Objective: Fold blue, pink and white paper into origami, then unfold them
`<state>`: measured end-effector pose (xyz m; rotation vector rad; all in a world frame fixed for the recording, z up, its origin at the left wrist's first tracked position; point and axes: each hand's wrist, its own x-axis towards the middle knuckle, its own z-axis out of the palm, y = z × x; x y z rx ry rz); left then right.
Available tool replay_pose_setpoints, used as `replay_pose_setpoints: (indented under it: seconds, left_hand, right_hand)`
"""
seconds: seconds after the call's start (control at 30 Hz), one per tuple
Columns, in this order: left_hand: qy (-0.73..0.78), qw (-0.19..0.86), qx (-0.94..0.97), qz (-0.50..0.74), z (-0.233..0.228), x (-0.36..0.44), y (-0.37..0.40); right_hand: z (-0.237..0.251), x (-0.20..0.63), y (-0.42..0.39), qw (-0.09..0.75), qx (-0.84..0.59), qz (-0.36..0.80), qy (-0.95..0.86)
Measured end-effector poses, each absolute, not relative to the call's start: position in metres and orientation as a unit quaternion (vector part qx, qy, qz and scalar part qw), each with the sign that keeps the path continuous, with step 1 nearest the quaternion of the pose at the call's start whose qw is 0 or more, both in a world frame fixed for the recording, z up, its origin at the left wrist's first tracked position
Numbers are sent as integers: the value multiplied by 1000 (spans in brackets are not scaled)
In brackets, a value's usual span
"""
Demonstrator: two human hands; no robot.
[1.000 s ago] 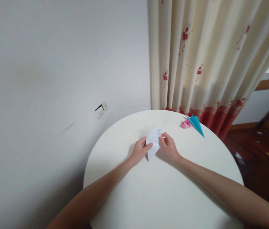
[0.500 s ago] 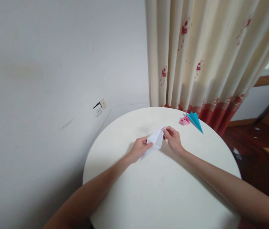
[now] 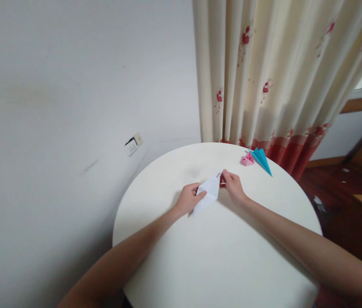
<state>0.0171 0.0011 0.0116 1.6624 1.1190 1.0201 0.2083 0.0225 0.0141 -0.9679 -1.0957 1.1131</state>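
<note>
Head view shows my left hand point(image 3: 189, 199) and right hand point(image 3: 233, 187) both pinched on the white folded paper point(image 3: 209, 191), held between them just above the desk point(image 3: 219, 256). I judge a hard tug at the far tip could tear it or skew the crease. Pink point(image 3: 247, 160) and blue point(image 3: 262, 160) paper shapes lie well apart

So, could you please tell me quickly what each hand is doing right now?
Left hand: closed on the white folded paper.
Right hand: pinching the same paper's far tip.
</note>
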Motion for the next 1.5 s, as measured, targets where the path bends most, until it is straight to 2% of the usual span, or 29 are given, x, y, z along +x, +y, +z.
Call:
replay_pose_setpoints:
  seconds: [0.13,0.3,0.4,0.53,0.77,1.13,1.5]
  left_hand:
    - [456,414,667,418,12,19,0]
    - [437,434,657,435,11,20,-1]
    - [440,411,649,465,10,19,2]
    - [450,363,637,509,12,16,4]
    - [404,488,583,509,19,16,-2]
    - [368,546,559,504,20,17,-2]
    - [382,531,583,481,25,20,-5]
  right_hand:
    - [13,209,23,592,-442,414,-532]
    - [11,211,25,598,-461,404,-517]
    - [13,208,21,591,-448,461,-487]
    - [11,198,13,517,-413,550,-509]
    - [1,190,11,507,-400,572,-506]
    - [-4,188,10,519,-375,619,-455]
    - [-13,186,14,554,-403,579,-441]
